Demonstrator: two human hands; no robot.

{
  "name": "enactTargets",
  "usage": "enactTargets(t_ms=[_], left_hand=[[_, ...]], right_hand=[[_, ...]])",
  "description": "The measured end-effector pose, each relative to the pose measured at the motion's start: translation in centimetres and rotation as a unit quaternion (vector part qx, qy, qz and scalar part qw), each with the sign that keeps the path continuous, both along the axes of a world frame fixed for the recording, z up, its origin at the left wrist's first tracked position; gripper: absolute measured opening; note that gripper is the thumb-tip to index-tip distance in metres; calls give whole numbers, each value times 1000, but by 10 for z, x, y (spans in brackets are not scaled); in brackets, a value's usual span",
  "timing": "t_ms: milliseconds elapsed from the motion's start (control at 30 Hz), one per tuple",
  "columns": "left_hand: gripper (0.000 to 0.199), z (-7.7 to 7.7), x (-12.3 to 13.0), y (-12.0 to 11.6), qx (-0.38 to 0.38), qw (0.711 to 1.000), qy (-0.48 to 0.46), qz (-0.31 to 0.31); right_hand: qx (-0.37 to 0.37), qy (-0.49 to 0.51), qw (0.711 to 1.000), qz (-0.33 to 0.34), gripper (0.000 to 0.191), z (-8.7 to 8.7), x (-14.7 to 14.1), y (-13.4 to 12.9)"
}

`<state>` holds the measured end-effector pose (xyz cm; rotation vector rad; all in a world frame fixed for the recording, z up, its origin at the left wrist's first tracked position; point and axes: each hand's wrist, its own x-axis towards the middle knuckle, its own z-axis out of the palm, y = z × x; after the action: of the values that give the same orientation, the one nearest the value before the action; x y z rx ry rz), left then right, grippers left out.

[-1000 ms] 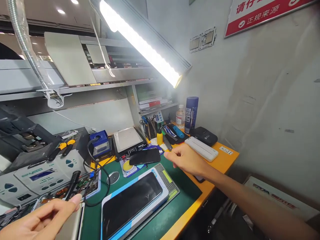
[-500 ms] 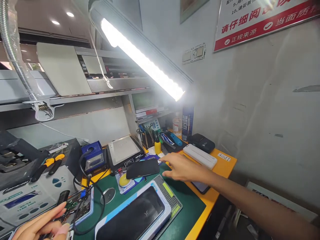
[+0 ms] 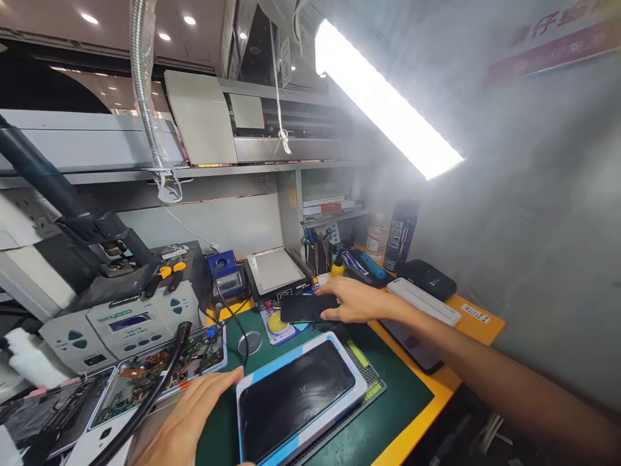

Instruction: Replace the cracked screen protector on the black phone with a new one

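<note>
My right hand (image 3: 352, 299) reaches across the bench, its thumb and fingers gripping the right end of a dark smartphone (image 3: 301, 309). That phone lies over a flat package (image 3: 286, 336) with a round yellow disc in it. In the foreground a second, black-screened phone (image 3: 303, 395) rests on a white and blue phone box (image 3: 359, 388). At the left end of this box my left hand (image 3: 187, 417) has its fingers stretched out, fingertips by the box's corner; part of the hand is cut off by the lower edge.
Left of the green mat (image 3: 402, 395) are a tray of circuit boards (image 3: 165, 362), a black hose (image 3: 160, 395) and a soldering station (image 3: 130, 323). A round metal lid (image 3: 249, 343) lies beyond the box. A bright lamp (image 3: 388, 97) hangs overhead; a white device (image 3: 424, 301) sits at right.
The view has swung left. My right hand has closed on the dark phone's end, where its fingers were apart before. My left hand has moved from the circuit-board tray to the box.
</note>
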<state>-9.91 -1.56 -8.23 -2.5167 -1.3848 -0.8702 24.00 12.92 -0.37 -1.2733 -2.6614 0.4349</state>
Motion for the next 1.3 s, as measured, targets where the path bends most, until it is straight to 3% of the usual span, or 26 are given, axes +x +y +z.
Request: enactTargets(t_ms=[133, 233, 333, 400, 500, 667, 800, 1033, 1133, 1300], left_hand=[[92, 2, 7, -4, 17, 998, 59, -7], [97, 3, 11, -8, 22, 996, 85, 11], [92, 4, 16, -12, 54, 991, 114, 41], [81, 6, 18, -13, 101, 986, 127, 48], [65, 10, 19, -10, 162, 981, 106, 10], [60, 14, 19, -4, 191, 975, 87, -67], [59, 15, 20, -6, 204, 973, 67, -88], [75, 22, 28, -13, 171, 982, 45, -62], [72, 23, 31, -16, 166, 985, 28, -35], [70, 21, 27, -16, 131, 990, 26, -34]], right_hand=[[-87, 32, 994, 59, 49, 14, -9, -27], [-104, 20, 986, 125, 73, 11, -25, -44], [-56, -8, 984, 170, 88, 3, -39, -57], [-23, -5, 985, 172, 86, -2, -42, -66], [22, 18, 987, 155, 83, -7, -41, -78], [74, 1, 986, 149, 71, -10, -37, -90], [98, -11, 983, 153, 69, -11, -36, -92], [83, 10, 986, 147, 76, -8, -32, -89], [78, 8, 986, 145, 74, -7, -30, -88], [3, 47, 988, 145, 80, -1, -25, -86]])
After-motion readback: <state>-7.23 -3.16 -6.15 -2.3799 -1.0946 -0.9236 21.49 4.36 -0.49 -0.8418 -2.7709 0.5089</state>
